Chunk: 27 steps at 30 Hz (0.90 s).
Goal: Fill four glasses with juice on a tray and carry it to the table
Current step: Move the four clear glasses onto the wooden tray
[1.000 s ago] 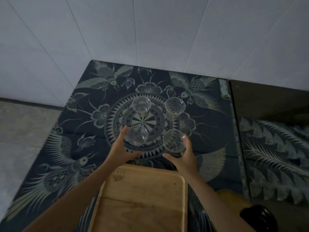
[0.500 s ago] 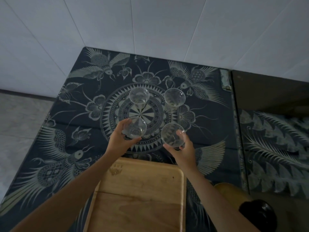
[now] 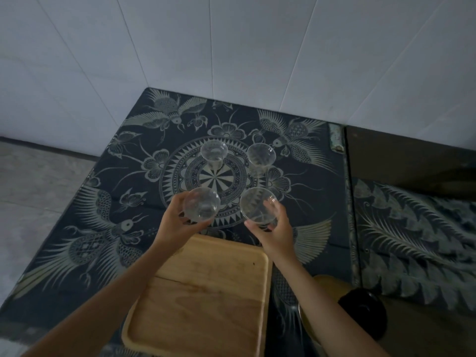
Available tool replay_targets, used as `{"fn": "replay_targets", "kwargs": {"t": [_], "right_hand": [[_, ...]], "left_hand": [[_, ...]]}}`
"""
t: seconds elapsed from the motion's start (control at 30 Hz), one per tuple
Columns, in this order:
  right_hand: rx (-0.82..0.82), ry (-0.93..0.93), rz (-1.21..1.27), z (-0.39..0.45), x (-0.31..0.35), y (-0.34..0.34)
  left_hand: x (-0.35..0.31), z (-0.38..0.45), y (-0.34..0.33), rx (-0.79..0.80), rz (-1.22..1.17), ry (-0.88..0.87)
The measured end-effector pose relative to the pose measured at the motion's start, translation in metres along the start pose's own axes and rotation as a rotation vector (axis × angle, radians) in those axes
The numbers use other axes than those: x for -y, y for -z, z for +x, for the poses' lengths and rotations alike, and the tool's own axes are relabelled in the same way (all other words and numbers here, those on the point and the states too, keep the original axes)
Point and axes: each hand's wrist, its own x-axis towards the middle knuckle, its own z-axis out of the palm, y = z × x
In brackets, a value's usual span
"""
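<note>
Two clear empty glasses held above a patterned counter.
The left hand (image 3: 177, 222) grips the near-left clear drinking glass (image 3: 202, 206); the right hand (image 3: 277, 231) grips the near-right clear glass (image 3: 258, 205). Two more clear glasses (image 3: 213, 153) stand beyond on the dark bird-patterned counter (image 3: 103, 228). The pale wooden tray (image 3: 206, 300) lies nearer, bare.

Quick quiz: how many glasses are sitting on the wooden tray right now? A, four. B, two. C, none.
C: the wooden tray is bare; the left hand and right hand each hold a glass over the cloth, and the two far glasses stand on the patterned cloth.
</note>
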Motion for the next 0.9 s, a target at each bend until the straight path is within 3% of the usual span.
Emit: {"fn": "replay_targets", "kwargs": {"t": [0.27,0.9], "right_hand": [[0.01,0.051,0.037,-0.048,0.012,0.005],[0.012,-0.103,-0.001,-0.216,-0.028,-0.043]], "left_hand": [[0.002,-0.061,0.026,-0.083,-0.038,0.017],[0.052,-0.189,0.06,0.035,0.04,0.07]]}}
